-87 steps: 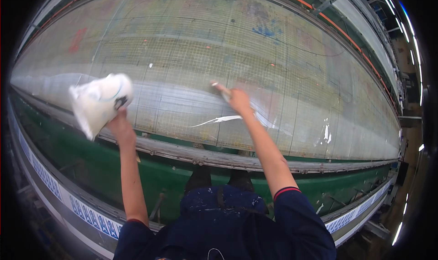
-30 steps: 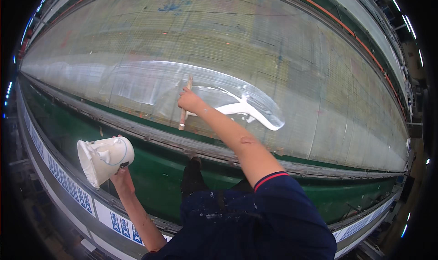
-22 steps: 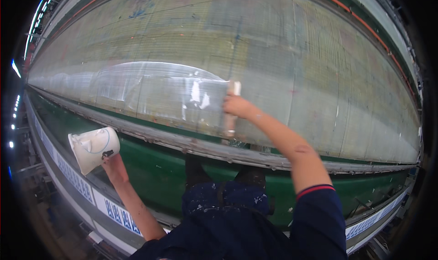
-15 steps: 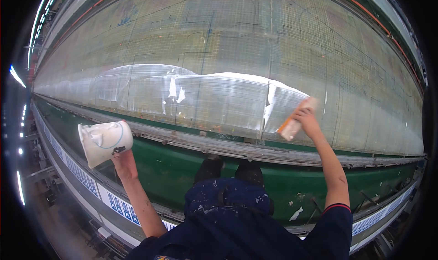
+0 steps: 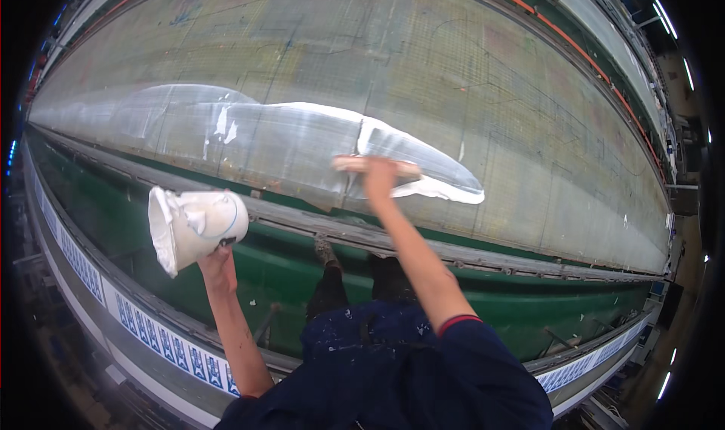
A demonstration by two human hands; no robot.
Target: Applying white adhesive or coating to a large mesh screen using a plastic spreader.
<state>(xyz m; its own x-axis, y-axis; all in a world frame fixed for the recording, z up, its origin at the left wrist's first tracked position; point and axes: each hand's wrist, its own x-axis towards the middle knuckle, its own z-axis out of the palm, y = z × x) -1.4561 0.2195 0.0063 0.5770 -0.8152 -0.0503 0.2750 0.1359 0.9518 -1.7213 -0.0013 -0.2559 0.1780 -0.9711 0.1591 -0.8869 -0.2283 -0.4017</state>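
My right hand [image 5: 381, 178] is closed around the wooden handle of a squeegee [image 5: 349, 163], pressed against the long table surface [image 5: 423, 67]. White paste [image 5: 445, 191] lies to the right of the squeegee in a thick streak. A thin, shiny white film [image 5: 294, 132] spreads leftward from there, with a few thicker blobs. Off to the left, my left hand [image 5: 218, 270] grips a white bucket [image 5: 208, 230] from below. The bucket is tipped on its side, its mouth facing left and its rim coated in white. A thin blue handle curves around it.
A metal rail [image 5: 332, 230] runs along the table's near edge, with a green band [image 5: 483, 294] below it where my feet stand. Behind me a strip with repeated blue shapes [image 5: 151, 339] borders the walkway. An orange line [image 5: 544, 24] follows the far edge.
My right hand has swept the squeegee leftward and turned it nearly level. A thick streak of white paste now shows to its right. The bucket stays tipped in my left hand.
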